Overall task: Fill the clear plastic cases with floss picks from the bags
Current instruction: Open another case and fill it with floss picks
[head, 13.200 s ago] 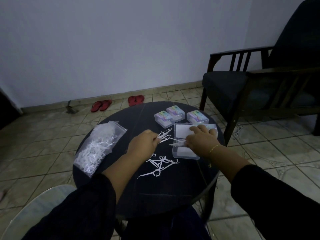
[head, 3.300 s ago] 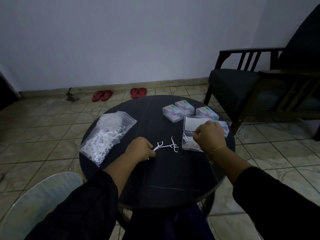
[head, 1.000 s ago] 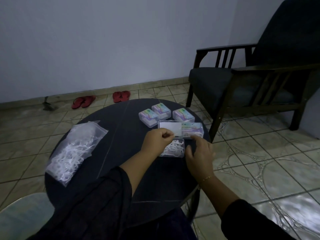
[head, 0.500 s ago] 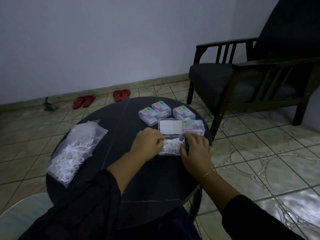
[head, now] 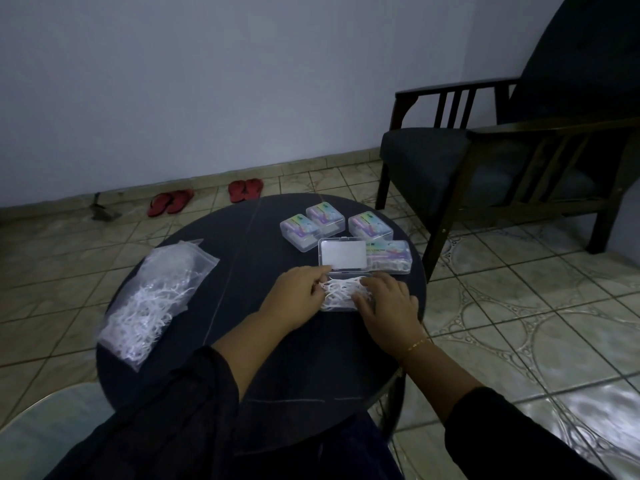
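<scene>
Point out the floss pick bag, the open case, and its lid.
floss pick bag [head: 152,303], head view, middle of the bag.
open case [head: 341,294], head view, the picks heaped inside.
lid [head: 343,255], head view, centre of the panel.
</scene>
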{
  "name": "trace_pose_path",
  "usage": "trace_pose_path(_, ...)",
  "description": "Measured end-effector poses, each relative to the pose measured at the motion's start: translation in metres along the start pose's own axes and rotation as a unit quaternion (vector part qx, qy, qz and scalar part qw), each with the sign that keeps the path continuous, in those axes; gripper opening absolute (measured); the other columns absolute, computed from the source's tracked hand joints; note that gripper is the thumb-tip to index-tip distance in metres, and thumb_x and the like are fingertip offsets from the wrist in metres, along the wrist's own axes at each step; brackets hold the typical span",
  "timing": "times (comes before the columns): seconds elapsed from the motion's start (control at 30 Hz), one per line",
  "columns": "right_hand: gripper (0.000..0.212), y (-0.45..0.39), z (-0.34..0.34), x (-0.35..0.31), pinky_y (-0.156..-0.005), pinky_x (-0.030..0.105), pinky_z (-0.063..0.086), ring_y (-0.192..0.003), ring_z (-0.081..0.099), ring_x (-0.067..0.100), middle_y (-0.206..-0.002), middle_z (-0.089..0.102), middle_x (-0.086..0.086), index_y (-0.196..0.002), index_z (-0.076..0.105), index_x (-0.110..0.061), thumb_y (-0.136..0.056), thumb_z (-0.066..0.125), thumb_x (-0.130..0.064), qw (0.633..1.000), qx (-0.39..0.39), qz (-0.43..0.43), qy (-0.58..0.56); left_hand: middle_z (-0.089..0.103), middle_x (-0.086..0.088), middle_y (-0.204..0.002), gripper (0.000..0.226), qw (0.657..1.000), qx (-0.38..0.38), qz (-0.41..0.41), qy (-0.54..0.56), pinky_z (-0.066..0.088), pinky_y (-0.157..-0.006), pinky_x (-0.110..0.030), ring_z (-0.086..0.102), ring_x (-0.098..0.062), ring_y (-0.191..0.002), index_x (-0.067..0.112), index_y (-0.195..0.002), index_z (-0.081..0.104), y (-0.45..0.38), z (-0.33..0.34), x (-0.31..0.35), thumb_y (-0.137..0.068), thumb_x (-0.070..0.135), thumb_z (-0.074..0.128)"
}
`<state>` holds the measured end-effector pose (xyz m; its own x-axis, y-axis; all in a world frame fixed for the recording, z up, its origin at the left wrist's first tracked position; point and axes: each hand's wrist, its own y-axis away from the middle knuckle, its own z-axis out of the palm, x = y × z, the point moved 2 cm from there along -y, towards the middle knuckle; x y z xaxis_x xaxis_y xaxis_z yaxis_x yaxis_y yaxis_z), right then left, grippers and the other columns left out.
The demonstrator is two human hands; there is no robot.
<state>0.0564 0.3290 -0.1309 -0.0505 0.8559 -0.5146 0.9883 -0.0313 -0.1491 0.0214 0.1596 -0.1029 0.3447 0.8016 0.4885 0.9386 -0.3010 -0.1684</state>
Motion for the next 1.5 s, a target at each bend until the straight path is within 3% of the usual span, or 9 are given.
trace_pose_path(0.13, 0.016, -0.003, 0.000, 0.006, -0.084, 0.035, 0.042, -0.096, 0.050, 0.014, -0.095, 0.052, -0.009, -0.090, 0.056, -0.025, -0.088, 0.059, -0.041, 0.996, 0.036, -0.003, -0.087, 0.062, 0.012, -0.098, 0.041, 1.000, 0.004, 0.002, -0.001, 0.045, -0.086, -0.026, 0.053, -0.008, -0.093, 0.026, -0.131, 0.056, 0.005, -0.002, 0.001, -0.090, 0.027, 0.054)
trace_pose_path(0.27, 0.016, -0.004, -0.005, 0.010, -0.071, 0.024, 0.039, -0.083, 0.055, 0.012, -0.084, 0.059, -0.004, -0.088, 0.067, -0.014, -0.087, 0.065, -0.030, 0.985, 0.056, 0.011, -0.164, 0.063, 0.013, -0.111, 0.049, 1.000, -0.018, -0.008, -0.005, 0.044, -0.086, -0.025, 0.054, -0.005, -0.100, 0.034, -0.129, 0.056, 0.004, 0.000, -0.001, -0.084, 0.051, 0.062)
trace_pose_path(0.43, 0.023, -0.011, -0.008, 0.013, -0.072, 0.023, 0.039, -0.087, 0.060, 0.017, -0.092, 0.068, 0.006, -0.094, 0.073, -0.007, -0.089, 0.063, -0.027, 0.982, 0.073, 0.024, -0.171, 0.065, 0.007, -0.112, 0.034, 1.000, -0.009, -0.003, 0.012, 0.038, -0.086, -0.020, 0.055, -0.010, -0.104, 0.025, -0.124, 0.062, 0.003, 0.002, 0.002, -0.091, 0.031, 0.060)
trace_pose_path(0.63, 0.023, -0.022, -0.010, 0.005, -0.090, 0.017, 0.035, -0.107, 0.055, 0.017, -0.115, 0.063, 0.009, -0.104, 0.073, -0.010, -0.091, 0.060, -0.025, 0.993, 0.029, -0.004, -0.117, 0.062, 0.004, -0.114, 0.029, 0.999, -0.009, -0.004, 0.032, 0.043, -0.090, -0.022, 0.057, -0.010, -0.102, 0.019, -0.120, 0.066, 0.003, 0.002, 0.000, -0.091, 0.021, 0.060)
trace_pose_path(0.73, 0.027, -0.019, -0.005, 0.005, -0.099, 0.030, 0.039, -0.116, 0.047, 0.021, -0.125, 0.055, 0.007, -0.108, 0.072, -0.016, -0.095, 0.054, -0.031, 0.997, 0.023, -0.012, -0.067, 0.058, 0.002, -0.116, 0.026, 0.999, -0.021, -0.002, 0.025, 0.042, -0.094, -0.024, 0.056, -0.011, -0.106, 0.018, -0.116, 0.067, 0.001, 0.003, -0.002, -0.092, 0.020, 0.058)
trace_pose_path(0.9, 0.022, -0.007, -0.006, 0.007, -0.088, 0.027, 0.046, -0.102, 0.050, 0.013, -0.114, 0.055, 0.004, -0.103, 0.069, -0.009, -0.092, 0.058, -0.024, 0.986, 0.113, -0.043, -0.114, 0.048, 0.011, -0.112, 0.025, 0.999, -0.012, -0.016, 0.025, 0.039, -0.086, -0.017, 0.052, -0.004, -0.095, 0.019, -0.116, 0.067, 0.002, 0.005, -0.004, -0.094, 0.021, 0.055)
trace_pose_path(1.0, 0.018, -0.005, -0.004, 0.010, -0.085, 0.029, 0.046, -0.103, 0.051, 0.018, -0.112, 0.055, 0.007, -0.092, 0.071, -0.007, -0.089, 0.063, -0.023, 0.988, 0.101, -0.069, -0.093, 0.049, 0.010, -0.112, 0.023, 0.999, 0.002, -0.022, 0.032, 0.040, -0.084, -0.017, 0.053, -0.004, -0.091, 0.020, -0.114, 0.067, 0.004, 0.006, -0.004, -0.094, 0.020, 0.055)
trace_pose_path(1.17, 0.022, -0.005, -0.006, 0.008, -0.092, 0.024, 0.040, -0.111, 0.048, 0.016, -0.123, 0.051, 0.005, -0.102, 0.071, -0.012, -0.091, 0.060, -0.027, 0.994, 0.067, -0.053, -0.069, 0.051, 0.002, -0.114, 0.025, 0.999, 0.014, -0.037, 0.014, 0.040, -0.087, -0.019, 0.054, -0.011, -0.098, 0.015, -0.115, 0.067, 0.004, 0.004, -0.002, -0.096, 0.017, 0.051)
trace_pose_path(1.5, 0.036, 0.000, -0.010, 0.000, -0.103, 0.033, 0.040, -0.124, 0.041, 0.017, -0.132, 0.047, 0.004, -0.125, 0.059, -0.016, -0.093, 0.054, -0.034, 0.995, 0.071, -0.029, -0.070, 0.054, 0.001, -0.116, 0.025, 0.998, 0.026, -0.045, 0.022, 0.037, -0.086, -0.020, 0.052, -0.008, -0.098, 0.019, -0.117, 0.065, 0.008, -0.006, -0.002, -0.096, 0.023, 0.050)
